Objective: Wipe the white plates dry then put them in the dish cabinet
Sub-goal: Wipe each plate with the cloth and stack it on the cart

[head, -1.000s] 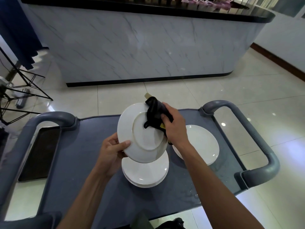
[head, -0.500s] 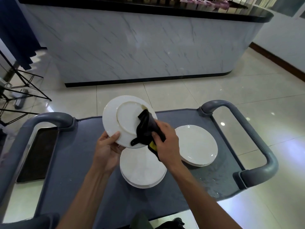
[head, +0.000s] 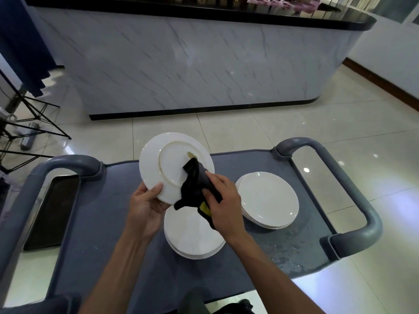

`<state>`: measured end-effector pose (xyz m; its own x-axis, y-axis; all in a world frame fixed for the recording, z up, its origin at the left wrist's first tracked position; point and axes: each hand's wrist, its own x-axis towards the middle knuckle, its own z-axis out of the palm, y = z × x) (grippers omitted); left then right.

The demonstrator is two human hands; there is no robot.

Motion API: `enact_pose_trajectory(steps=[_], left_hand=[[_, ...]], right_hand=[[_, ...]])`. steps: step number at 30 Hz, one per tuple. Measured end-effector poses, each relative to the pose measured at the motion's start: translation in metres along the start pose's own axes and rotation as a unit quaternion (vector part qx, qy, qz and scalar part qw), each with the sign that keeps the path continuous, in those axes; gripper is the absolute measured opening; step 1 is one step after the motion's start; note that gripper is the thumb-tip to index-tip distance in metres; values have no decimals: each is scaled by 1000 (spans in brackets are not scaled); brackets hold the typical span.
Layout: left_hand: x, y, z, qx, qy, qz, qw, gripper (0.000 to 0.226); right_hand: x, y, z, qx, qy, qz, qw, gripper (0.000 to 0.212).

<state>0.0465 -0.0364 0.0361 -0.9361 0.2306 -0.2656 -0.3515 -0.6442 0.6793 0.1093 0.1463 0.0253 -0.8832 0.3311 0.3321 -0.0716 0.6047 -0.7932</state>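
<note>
The cloth (head: 195,189) covers the near right part of the held plate (head: 167,164), and the right hand (head: 223,209) hides most of the cloth's yellow patch. The near stack (head: 192,236) sits partly behind both hands. The counter (head: 181,60) top clutter is cut off, maybe bottles. The tripod (head: 29,123) runs off the left edge.

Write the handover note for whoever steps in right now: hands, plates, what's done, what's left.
Left hand grips the lower rim of the tilted plate, underside facing you.
Right hand holds the black cloth against that underside, mid-wipe.
One plate stack lies on the cart below the hands; a second stack sits to the right, with water drops on the cart surface near it.
Done: nothing shelved that I can see; which stack is dry is unclear.
Left: finish this plate, wipe the rest, carry all to the dish cabinet, which is not in view.
</note>
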Motion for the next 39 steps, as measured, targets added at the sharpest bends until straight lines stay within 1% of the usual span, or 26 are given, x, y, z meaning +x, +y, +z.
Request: enact_pose_trajectory(steps=[5, 8, 11, 15, 20, 24, 29, 31, 35, 39], left_hand=[[-1, 1, -8, 29, -18, -21, 999, 32], [-3, 0, -12, 79, -35, -35, 996, 28], [-6, -3, -12, 113, -59, -46, 991, 27], [-9, -10, -11, 146, -89, -52, 984, 30], [-8, -13, -9, 178, -103, -52, 977, 36], [-7, -14, -6, 187, -94, -51, 977, 39], [-7, -15, -8, 183, -83, -54, 978, 40], [-8, -15, -10, 183, -78, -56, 978, 39], [-8, -15, -13, 186, -73, -59, 978, 35], [-9, -13, -13, 186, -82, -55, 977, 34]], right_hand=[[26, 7, -21, 41, 30, 72, 996, 42], [43, 10, -33, 42, 42, 85, 995, 42], [60, 11, -41, 30, 33, 88, 995, 42], [74, 5, -42, 9, 14, 62, 998, 43], [78, -13, -31, -21, -4, -6, 1000, 45], [72, -25, -17, -58, -52, -39, 996, 44], [56, -36, -4, -90, -103, -133, 982, 44], [49, -35, -1, -110, -125, -156, 974, 44], [45, -34, 3, -121, -133, -163, 970, 42], [56, -37, 5, -118, -110, -115, 980, 42]])
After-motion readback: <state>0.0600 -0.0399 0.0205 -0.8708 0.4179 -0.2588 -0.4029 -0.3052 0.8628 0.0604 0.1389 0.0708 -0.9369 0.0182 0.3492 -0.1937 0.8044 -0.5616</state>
